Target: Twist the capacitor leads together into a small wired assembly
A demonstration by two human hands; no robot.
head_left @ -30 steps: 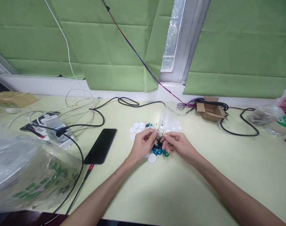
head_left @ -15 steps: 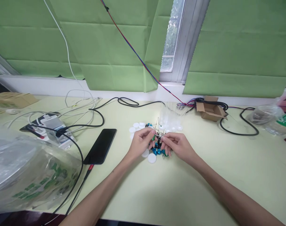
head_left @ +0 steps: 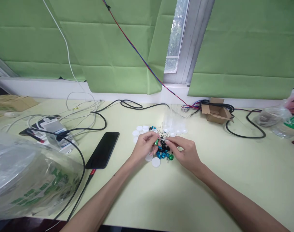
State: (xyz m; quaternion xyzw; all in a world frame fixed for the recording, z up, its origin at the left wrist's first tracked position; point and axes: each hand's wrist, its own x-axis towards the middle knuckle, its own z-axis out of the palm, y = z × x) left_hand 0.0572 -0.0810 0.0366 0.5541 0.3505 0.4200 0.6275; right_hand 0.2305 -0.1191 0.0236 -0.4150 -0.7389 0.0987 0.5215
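My left hand [head_left: 147,145] is closed in a pinch on a small shiny green piece [head_left: 157,141] with a thin metal wire. The thumb and forefinger of my right hand [head_left: 185,149] are pressed together at the other end of that thin wire, close to my left fingertips. Below and between the hands lies a pile of small shiny blue pieces [head_left: 163,155], black bits [head_left: 164,147] and another green piece [head_left: 171,157]. White round discs [head_left: 156,162] lie around the pile. The exact kind of the small pieces is too fine to make out.
Clear plastic containers [head_left: 177,119] are just behind the pile. A black phone [head_left: 102,150] lies to the left, near a power strip [head_left: 62,138] with tangled cables. At far left is a large clear bag [head_left: 40,180]. An open cardboard box [head_left: 216,114] sits at back right.
My right hand has turned and its curled fingers have drawn back, uncovering the green piece at the pile's edge. My left hand stays nearly in place, still pinching its green piece.
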